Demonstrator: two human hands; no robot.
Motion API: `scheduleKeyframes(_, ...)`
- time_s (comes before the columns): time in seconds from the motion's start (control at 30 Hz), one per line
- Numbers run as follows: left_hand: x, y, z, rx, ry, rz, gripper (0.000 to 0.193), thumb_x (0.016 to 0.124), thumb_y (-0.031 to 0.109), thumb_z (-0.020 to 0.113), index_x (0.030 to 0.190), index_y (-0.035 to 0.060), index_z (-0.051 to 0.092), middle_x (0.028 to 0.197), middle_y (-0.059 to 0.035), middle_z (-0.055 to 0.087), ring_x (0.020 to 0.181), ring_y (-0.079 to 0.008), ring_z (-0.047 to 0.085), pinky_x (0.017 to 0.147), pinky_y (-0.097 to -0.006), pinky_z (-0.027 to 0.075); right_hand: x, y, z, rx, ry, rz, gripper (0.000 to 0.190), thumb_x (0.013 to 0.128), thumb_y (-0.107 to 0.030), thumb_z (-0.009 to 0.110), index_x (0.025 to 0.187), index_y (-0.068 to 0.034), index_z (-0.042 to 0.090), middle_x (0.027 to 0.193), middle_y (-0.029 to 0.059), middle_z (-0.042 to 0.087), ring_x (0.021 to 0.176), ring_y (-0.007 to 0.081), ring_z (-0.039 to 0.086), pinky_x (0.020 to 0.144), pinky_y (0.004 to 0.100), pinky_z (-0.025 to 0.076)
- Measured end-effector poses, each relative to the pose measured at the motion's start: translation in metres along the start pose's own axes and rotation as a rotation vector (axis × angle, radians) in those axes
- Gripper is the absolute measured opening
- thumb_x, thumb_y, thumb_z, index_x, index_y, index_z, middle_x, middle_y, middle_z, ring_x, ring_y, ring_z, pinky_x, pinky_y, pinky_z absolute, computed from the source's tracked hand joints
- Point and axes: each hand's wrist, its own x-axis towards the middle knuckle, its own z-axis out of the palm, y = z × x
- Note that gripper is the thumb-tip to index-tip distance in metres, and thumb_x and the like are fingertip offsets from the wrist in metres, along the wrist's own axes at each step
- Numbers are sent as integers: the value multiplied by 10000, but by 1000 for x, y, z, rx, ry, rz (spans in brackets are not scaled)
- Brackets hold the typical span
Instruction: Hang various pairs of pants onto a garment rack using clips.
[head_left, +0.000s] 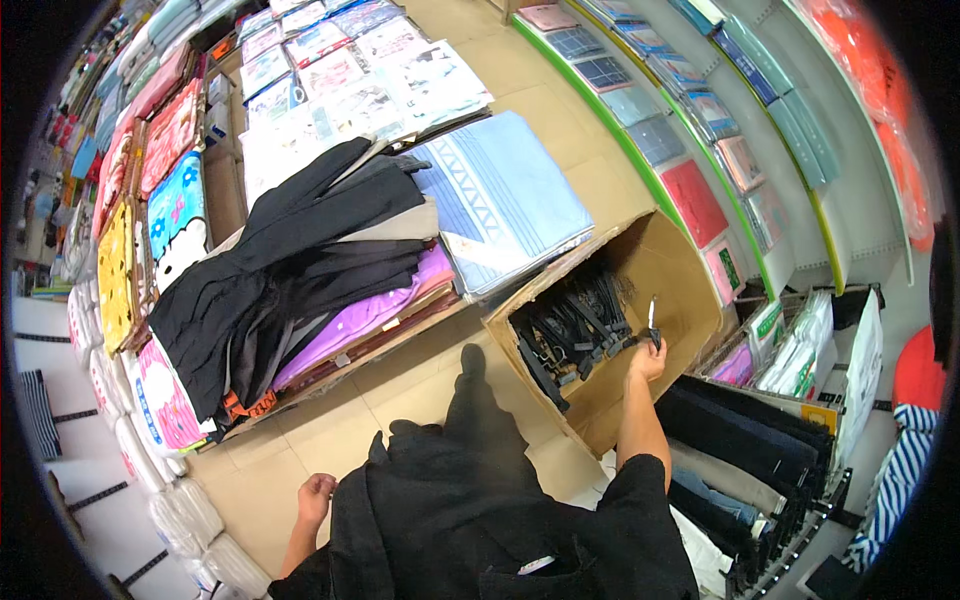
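My right hand (649, 361) is over the near right side of an open cardboard box (667, 262). Its fingers are closed on a small black clip-like piece (655, 337) with a narrow white strip rising from it; its exact kind is unclear. Inside the box, black clip hangers (574, 326) lie in a heap with some metal hooks showing. Beside my body, low on the left, my left hand (318, 491) hangs with curled fingers and nothing visible in them. Black, grey and beige trousers (300, 247) lie piled across folded textiles left of the box.
Light-blue folded bedding (502, 202) is stacked beyond the box. Packaged textiles (352, 82) cover the display farther back. Shelves with a green edge (611, 127) run along the right. Trousers (742, 427) hang on a rack near my right arm. Tiled floor (315, 427) shows below.
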Motion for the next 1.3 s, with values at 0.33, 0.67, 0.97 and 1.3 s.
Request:
scheduleKeyframes(0.33,-4,-25,0,-145,12,-45,190,1019,137,590,1032,-13,706,907,-104,767,836,-179,736,762,-332,577,-43,-101,-21,-179,-18,-293,403,967,-190,733,1345,-75,655,1032,133,789,888,200,715,816,333,547)
scheduleKeyframes(0.67,-9,-105,-14,-303,125,66,240,1009,196,624,1051,-20,719,883,-121,770,842,-191,756,796,-334,590,-196,-293,-37,-9,-117,-674,376,1002,-129,688,1371,-61,650,1014,153,775,882,226,723,785,357,569)
scheduleKeyframes(0.97,-34,-151,-48,-36,221,187,243,970,277,648,1041,68,750,904,-149,754,841,-316,738,792,-419,587,-341,-355,-46,116,-287,-930,415,880,21,709,1287,-58,698,928,80,716,767,173,656,720,315,558)
scheduleKeyframes(1.3,-14,-58,-116,-45,352,510,200,959,252,637,1054,89,702,1043,-132,700,1001,-342,678,863,-441,548,-470,-385,-16,93,-1081,-906,392,730,61,745,1116,-8,737,790,25,677,717,111,642,669,246,509)
